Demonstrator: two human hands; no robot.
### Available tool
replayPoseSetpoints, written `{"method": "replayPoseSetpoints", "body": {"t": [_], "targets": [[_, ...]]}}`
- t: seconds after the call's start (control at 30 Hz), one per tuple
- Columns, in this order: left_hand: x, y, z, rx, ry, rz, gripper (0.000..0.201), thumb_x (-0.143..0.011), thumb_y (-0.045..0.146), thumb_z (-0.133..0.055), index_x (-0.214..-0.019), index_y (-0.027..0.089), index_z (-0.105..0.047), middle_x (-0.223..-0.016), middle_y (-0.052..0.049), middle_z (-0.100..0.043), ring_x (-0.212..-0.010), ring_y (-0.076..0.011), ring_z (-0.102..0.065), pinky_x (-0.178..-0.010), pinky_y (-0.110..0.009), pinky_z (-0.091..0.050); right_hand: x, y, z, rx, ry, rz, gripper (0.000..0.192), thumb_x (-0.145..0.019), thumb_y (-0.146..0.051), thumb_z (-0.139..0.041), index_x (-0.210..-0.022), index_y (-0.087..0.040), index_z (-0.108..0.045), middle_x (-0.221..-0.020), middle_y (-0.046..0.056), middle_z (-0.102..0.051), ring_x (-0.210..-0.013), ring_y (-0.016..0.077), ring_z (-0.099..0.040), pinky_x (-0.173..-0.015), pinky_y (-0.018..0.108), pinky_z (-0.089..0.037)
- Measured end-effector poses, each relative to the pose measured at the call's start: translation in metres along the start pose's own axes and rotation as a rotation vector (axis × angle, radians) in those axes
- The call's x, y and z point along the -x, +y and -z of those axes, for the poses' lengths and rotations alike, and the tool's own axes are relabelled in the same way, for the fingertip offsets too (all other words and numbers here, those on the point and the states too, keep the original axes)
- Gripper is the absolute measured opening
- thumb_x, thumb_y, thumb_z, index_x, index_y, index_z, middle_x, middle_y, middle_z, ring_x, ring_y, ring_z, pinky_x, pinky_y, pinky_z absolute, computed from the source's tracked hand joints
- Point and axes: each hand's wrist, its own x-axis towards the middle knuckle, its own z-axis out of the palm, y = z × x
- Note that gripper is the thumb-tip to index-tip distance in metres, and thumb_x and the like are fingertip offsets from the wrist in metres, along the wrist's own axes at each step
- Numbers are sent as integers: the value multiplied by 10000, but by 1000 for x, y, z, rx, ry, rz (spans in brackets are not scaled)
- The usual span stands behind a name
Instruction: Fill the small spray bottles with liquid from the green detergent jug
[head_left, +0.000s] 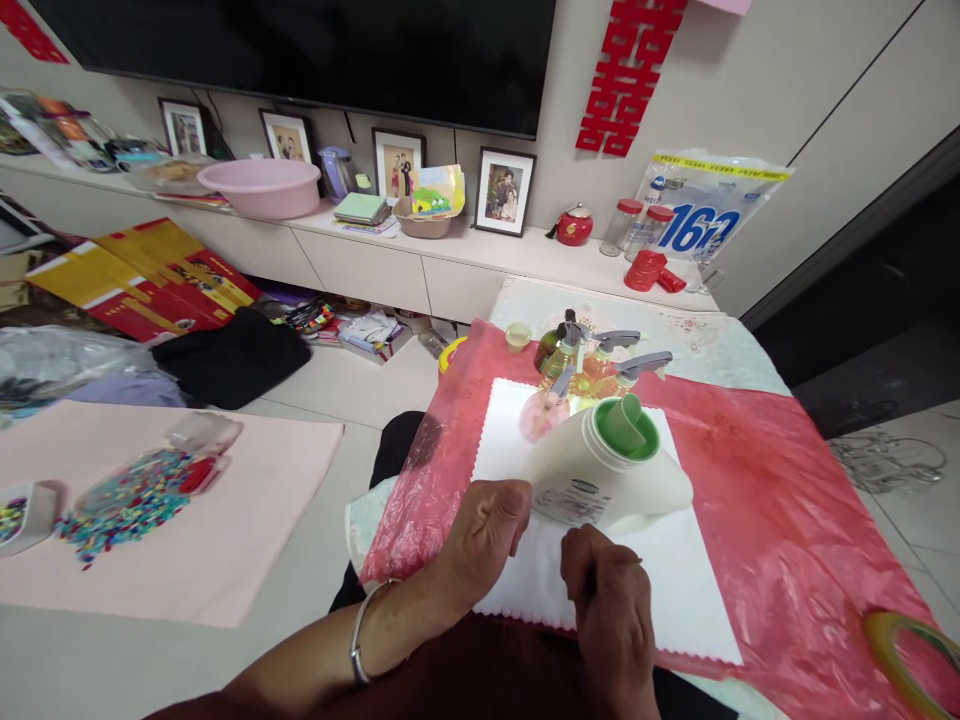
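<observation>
A large white detergent jug (577, 475) with an uncapped green pouring spout (624, 428) stands on a white scalloped-edge sheet (701, 590) in front of me. My left hand (491, 530) is curled into a fist beside the jug's lower left side, a bangle on its wrist. Nearer to me, my right hand (611, 600) is also closed, just below the jug's base. Nothing shows sticking out of either fist. Behind the jug, several small bottles with grey trigger heads (619, 340) are grouped with a flask of pink liquid (543, 412) and a small cup (517, 337).
Red plastic film (780, 500) covers much of the table, with a roll of tape (911, 660) at its right. On the left, a pink mat (247, 520) bears spilled colourful small pieces (142, 500). A cabinet (360, 265) with photo frames and a pink basin (262, 188) runs along the wall.
</observation>
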Motion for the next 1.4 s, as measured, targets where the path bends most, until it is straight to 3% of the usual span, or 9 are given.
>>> {"method": "replayPoseSetpoints", "body": {"t": [0.4, 0.6, 0.67, 0.73, 0.83, 0.93, 1.03, 1.2, 1.4], "targets": [[-10, -7, 15, -55, 200, 44, 737, -978, 764, -291, -467, 234, -324, -478, 34, -327, -490, -117, -350, -543, -318, -277, -29, 10, -35, 84, -43, 111, 699, -1086, -685, -303, -609, -185, -403, -577, -17, -327, -528, 105, -316, -519, 274, -235], [-5, -5, 23, -86, 246, 64, 715, -993, 735, -293, -486, 233, -333, -486, 35, -330, -500, -121, -345, -552, -318, -274, -18, 1, -41, 127, -76, 146, 685, -1094, -645, -299, -596, -188, -407, -546, -12, -326, -495, 109, -317, -489, 277, -229], [-3, -6, 25, -64, 230, 44, 726, -992, 743, -282, -480, 232, -349, -484, 30, -342, -503, -126, -360, -552, -316, -291, -12, -10, -27, 247, 70, 311, 666, -1100, -612, -335, -608, -181, -464, -556, 0, -381, -500, 113, -345, -482, 277, -233], [-3, -8, 27, -43, 205, 14, 724, -992, 741, -297, -500, 224, -419, -520, 15, -418, -546, -137, -427, -586, -312, -349, -14, -20, -3, 369, 436, 600, 614, -1081, -616, -417, -679, -175, -564, -649, 31, -507, -574, 131, -443, -525, 272, -301], [-5, -12, 25, -30, 175, -26, 661, -991, 720, -365, -665, 207, -624, -741, -39, -642, -735, -177, -579, -719, -322, -453, -34, -25, 42, 449, 733, 687, 526, -1055, -618, -468, -922, -151, -672, -974, 110, -641, -911, 218, -598, -789, 334, -462], [-6, -19, 16, -25, 148, -27, 586, -992, 693, -416, -956, 208, -742, -1072, -93, -732, -999, -232, -651, -864, -361, -503, -65, -12, 75, 469, 583, 440, 737, -1018, -751, -344, -1092, -117, -713, -1155, 146, -674, -1029, 268, -627, -922, 405, -452], [-3, -26, 5, -21, 126, -23, 540, -1002, 646, -450, -1140, 205, -730, -1204, -117, -709, -1136, -261, -645, -975, -400, -510, -91, 10, 88, 388, 537, 343, 867, -900, -875, -344, -957, -92, -712, -953, 154, -697, -854, 263, -649, -728, 357, -474], [6, -28, -6, -20, 27, -27, 491, -1034, 572, -442, -1297, 228, -673, -1386, -120, -636, -1292, -265, -591, -1104, -416, -468, -111, 24, 104, 284, 703, 268, 815, -830, -894, -365, -788, -125, -631, -705, 97, -611, -604, 190, -540, -543, 307, -379], [0, -27, -7, -71, -12, 56, 448, -1020, 558, -468, -1244, 229, -674, -1282, -111, -667, -1211, -258, -620, -1036, -383, -493, -131, 7, 163, 253, 981, 233, 593, -1039, -678, -447, -908, -125, -617, -743, 16, -554, -634, 119, -506, -596, 243, -417]]}}
